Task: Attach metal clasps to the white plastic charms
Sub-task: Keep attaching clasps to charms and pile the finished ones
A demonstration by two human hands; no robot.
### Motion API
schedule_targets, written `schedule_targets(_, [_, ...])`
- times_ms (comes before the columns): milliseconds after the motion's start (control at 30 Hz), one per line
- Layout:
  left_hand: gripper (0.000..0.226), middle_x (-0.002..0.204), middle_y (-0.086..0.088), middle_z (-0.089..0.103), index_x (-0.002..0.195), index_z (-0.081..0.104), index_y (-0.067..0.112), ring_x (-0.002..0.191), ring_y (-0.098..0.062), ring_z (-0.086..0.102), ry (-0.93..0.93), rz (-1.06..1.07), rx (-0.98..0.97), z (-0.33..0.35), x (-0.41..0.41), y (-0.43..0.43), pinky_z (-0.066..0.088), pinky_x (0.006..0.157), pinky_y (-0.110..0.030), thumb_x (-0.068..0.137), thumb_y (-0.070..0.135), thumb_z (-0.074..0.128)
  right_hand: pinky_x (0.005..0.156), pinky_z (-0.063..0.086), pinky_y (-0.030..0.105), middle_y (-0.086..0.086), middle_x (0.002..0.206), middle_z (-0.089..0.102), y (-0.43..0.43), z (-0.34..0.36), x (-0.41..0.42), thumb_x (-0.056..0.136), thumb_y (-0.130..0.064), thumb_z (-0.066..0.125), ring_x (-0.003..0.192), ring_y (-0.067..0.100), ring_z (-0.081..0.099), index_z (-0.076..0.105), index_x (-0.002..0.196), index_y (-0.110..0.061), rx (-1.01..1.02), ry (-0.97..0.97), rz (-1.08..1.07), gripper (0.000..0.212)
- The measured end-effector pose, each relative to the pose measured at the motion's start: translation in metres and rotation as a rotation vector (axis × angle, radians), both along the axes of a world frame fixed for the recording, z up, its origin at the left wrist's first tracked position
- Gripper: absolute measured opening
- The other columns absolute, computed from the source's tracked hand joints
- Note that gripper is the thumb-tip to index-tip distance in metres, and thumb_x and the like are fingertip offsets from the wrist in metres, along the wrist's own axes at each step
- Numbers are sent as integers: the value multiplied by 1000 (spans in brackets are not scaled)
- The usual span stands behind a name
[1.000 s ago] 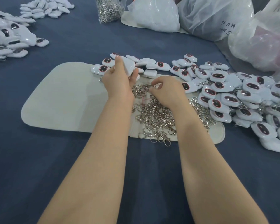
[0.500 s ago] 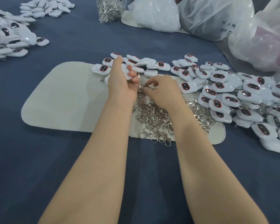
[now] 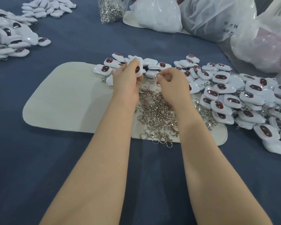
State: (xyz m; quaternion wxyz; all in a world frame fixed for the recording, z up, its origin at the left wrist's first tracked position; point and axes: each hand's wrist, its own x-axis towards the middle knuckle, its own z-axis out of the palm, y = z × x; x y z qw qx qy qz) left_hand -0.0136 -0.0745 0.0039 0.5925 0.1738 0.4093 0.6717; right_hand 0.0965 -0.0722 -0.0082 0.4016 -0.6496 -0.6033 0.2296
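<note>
Head: charm [image 3: 140, 64] in left hand [image 3: 128, 82], clasp [image 3: 157, 82] right.

on the table [image 3: 39, 159] before us lies a mat [image 3: 63, 101], a heap of clasps [image 3: 159, 114] on its right half. above the heap, our left hand [image 3: 128, 82] holds a charm [image 3: 139, 69] just left of the clasp [image 3: 157, 79] in our right hand [image 3: 173, 82]. loose charms [image 3: 230, 96] spread behind and right; a bag of clasps [image 3: 110, 8] and plastic bags [image 3: 217, 17] stand farther back.
</note>
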Motion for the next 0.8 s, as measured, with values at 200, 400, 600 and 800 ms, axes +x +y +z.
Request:
schedule_targets(200, [8,78,-6,49,84,57,7,69,-20,45,175,13,-43,-1,2,1,44,59,-22,87,6,50,70,47,22,-7,78,64,-1,8,2,94,-9,50,73,9,57,64,94,-22,11,297,56,19])
schedule_targets(400, [14,101,-8,60,103,52,14,86,-23,67,464,28,1,-6,9,-1,59,66,-33,91,8,48,65,47,15,-6,74,61,-2,11,3,94,-5,47,69,3,58,64,84,-24,-16,484,110,27])
schedule_targets(600, [29,105,0,62,101,65,20,101,-23,61,814,-46,126,-6,11,-7,51,91,-43,90,5,42,68,47,20,-4,76,61,0,12,5,95,-6,47,67,3,59,65,87,-21,-46,606,149,25])
schedule_targets(800, [15,69,10,59,85,67,16,65,-5,53,866,-73,153,-5,14,-6,43,71,-23,92,23,56,66,48,16,-6,80,65,0,10,3,92,-4,48,72,3,60,67,89,-18,62,379,157,24])
